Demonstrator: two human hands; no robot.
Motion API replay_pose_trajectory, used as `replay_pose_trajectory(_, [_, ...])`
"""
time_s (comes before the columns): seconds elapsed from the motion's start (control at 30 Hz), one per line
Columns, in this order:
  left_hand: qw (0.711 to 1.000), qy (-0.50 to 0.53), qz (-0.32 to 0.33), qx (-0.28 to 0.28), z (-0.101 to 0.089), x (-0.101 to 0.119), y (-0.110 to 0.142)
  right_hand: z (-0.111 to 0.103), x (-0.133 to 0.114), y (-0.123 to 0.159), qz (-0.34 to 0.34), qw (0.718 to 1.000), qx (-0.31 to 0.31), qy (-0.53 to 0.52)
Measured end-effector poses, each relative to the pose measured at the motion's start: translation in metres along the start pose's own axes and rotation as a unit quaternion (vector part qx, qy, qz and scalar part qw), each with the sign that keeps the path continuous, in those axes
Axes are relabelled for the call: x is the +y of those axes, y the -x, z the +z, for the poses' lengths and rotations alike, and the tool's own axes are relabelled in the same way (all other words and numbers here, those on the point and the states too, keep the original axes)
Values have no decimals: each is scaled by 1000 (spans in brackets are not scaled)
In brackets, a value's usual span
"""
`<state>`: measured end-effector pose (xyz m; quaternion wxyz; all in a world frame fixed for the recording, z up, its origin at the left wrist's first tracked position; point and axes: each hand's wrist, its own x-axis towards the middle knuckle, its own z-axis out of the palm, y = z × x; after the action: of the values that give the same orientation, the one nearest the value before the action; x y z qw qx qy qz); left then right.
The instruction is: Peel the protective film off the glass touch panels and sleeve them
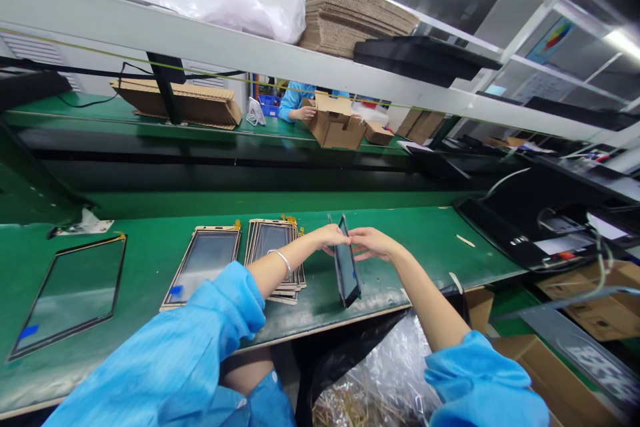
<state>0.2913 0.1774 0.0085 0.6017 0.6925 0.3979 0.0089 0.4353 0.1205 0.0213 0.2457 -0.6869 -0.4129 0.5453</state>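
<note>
A dark-framed glass touch panel (347, 270) stands nearly upright on its edge above the green bench, seen almost side-on. My left hand (331, 237) is closed at its upper edge, with some fingers hidden behind the panel. From the other side, my right hand (371, 243) pinches the top of the same panel, its lower fingers spread along the face. To the left lies a stack of panels (273, 235) with pale borders and orange flex tails. Beside that is another pale-bordered panel (213, 247). A black-framed clear glass panel (75, 280) with a blue tab rests farther left.
The green bench (410, 233) runs across, with a bag-lined bin (380, 373) below its front edge. Black equipment (555, 213) and cardboard boxes (555, 373) stand at right. Overhead, a white shelf (240, 47) carries cardboard sheets (350, 17). A co-worker (295, 103) handles a carton (336, 121) beyond.
</note>
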Motion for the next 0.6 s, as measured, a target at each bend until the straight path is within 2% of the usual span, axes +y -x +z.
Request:
replay_pose_trajectory(0.27, [998,36,-29,41,5,3,-2,7,-11,-3,17,1000,19,16])
replay_pose_trajectory(0.4, [997,58,-17,54,9,8,4,10,-15,-3,19,998,42,32])
replay_pose_trajectory(0.5, [995,73,-10,74,8,-1,6,11,-13,-3,19,996,69,45])
replay_pose_trajectory(0.6, [991,89,-17,101,4,-21,8,7,-5,0,22,993,102,54])
